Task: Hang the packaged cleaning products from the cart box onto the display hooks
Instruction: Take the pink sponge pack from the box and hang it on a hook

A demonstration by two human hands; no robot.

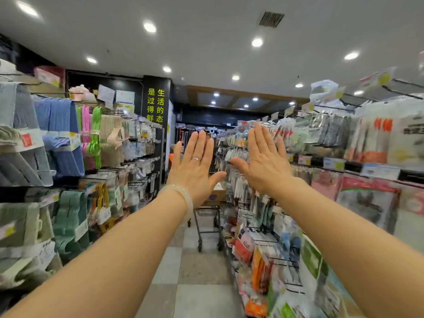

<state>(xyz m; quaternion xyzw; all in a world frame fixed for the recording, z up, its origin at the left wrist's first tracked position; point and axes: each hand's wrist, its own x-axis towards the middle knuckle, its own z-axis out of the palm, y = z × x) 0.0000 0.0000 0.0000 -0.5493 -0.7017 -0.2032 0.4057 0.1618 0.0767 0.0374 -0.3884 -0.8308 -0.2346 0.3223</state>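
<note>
At aisle centre, left hand [193, 167] and right hand [263, 161] are raised, fingers straight, holding nothing. Beyond them stands the cart [207, 216] bearing a box [218, 193]. Black pillar sign [156, 104] reads "生活的态".

Both forearms bare up to the frame edges, no sleeves in view; they enter from 7 and 5 o'clock. Left hand [195, 166]: a thin silver-toned band ring [195, 159] on one of the middle fingers, and at the wrist, toward 7 o'clock of the hand, a smooth, rounded, pale whitish-green translucent bangle [183, 196], jade-like, sitting close round the wrist with no clasp showing. Right hand [263, 162]: no ring, no wristwear, nails short and unpainted as far as the blur allows.
</note>
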